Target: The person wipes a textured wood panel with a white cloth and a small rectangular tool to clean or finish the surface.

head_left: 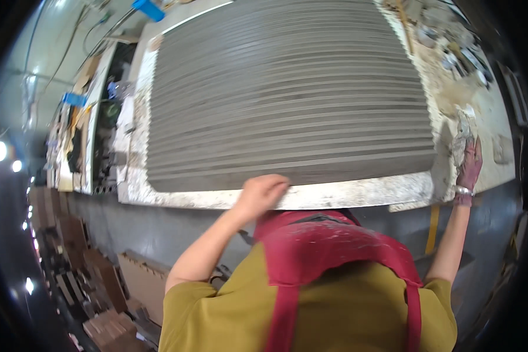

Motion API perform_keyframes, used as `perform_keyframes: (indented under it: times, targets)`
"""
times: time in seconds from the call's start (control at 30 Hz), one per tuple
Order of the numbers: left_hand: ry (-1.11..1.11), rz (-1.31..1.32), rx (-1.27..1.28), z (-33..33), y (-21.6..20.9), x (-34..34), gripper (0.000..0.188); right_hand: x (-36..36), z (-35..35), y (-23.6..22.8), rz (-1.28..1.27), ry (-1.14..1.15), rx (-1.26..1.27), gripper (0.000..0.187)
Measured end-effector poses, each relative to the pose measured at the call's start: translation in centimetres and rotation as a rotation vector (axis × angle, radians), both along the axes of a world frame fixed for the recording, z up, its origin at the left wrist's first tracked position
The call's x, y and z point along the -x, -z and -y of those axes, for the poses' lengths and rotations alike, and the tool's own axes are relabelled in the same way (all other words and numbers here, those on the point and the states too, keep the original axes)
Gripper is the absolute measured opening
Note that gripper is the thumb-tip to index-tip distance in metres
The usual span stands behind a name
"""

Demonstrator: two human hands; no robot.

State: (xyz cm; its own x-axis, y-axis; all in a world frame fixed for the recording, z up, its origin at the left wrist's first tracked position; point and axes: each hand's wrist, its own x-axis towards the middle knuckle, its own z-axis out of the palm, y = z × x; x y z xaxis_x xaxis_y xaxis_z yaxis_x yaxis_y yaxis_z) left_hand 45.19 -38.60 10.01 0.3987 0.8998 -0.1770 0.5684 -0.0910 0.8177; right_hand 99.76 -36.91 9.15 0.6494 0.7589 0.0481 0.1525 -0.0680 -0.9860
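Note:
A large dark grey ribbed panel [287, 100] lies on a white, stained board [358, 192] in front of me. My left hand [263, 193] is at the near edge of the panel, its fingers curled closed; whatever they may hold is hidden. Out to the right, my right hand [469, 167], with a band at the wrist, reaches over a pale side bench [493, 176]. Its fingers lie along a crumpled, grey-white smeared thing [462, 134] and seem closed on it. What kind of thing that is cannot be made out.
Several tools [472, 61] and scraps lie at the far right of the bench. A cluttered shelf [79, 135] stands to the left, and a blue cylinder [148, 9] at the far left. Brown cardboard boxes [108, 331] and boards are on the lower left floor.

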Motion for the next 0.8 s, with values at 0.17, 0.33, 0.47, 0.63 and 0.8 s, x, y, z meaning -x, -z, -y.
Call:
perform_keyframes:
  times: [0.17,0.33,0.47,0.63,0.8]
  targets:
    - [0.078,0.053,-0.614,-2.1,-3.7,-7.3,0.055,20.9,-3.7,-0.6,0.472,-0.567,0.01,0.066]
    - [-0.034,-0.213,-0.614,-7.7,-0.1,-10.9,0.068,26.0,-4.2,-3.5,0.202,-0.83,-0.037,0.063]
    - [0.174,-0.532,-0.655,-7.2,2.3,-10.7,0.07,21.5,-4.2,-2.1,0.911,-0.551,-0.043,0.052]
    - [-0.025,-0.488,-0.595,-6.6,2.7,-1.7,0.067,20.1,-3.4,2.6,1.272,-0.442,0.086,0.045]
    - [-0.336,-0.938,-0.455,-6.7,2.0,14.1,0.053,19.9,-3.7,2.9,1.316,-0.411,0.084,0.043]
